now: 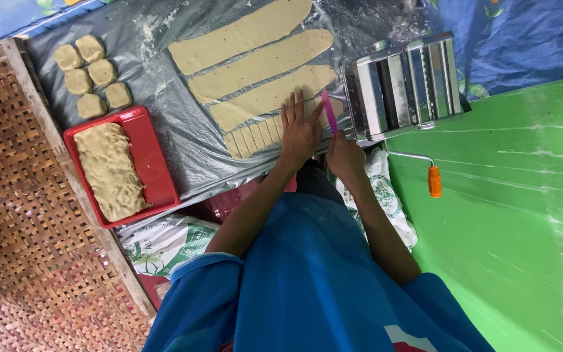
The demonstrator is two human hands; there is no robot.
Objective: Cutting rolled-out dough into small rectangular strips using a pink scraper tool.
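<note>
The right hand has its grip closed around a pink knife, whose blade points away from the person and lies across the near end of a dough strip. The left hand has an open grip: it lies flat with fingers spread on that same strip, pressing it down just beside the blade. To the left of this hand the strip is already cut into a row of short, narrow pieces that lie side by side, touching one another.

Three more long dough strips lie beyond it on the grey plastic sheet that covers the counter, roughly parallel and a little apart from each other. Flour dusts the sheet around them.

Just right of the knife stands a metal pasta roller, with a crank that ends in an orange handle over a bright green surface.

Well to the left, a red tray holds a rough slab of dough. Beyond the tray, six small dough lumps sit in a loose cluster on the sheet. A woven mat lies at the far left, and printed sacks show below the counter edge. The person's blue sleeves fill the bottom of the view.
</note>
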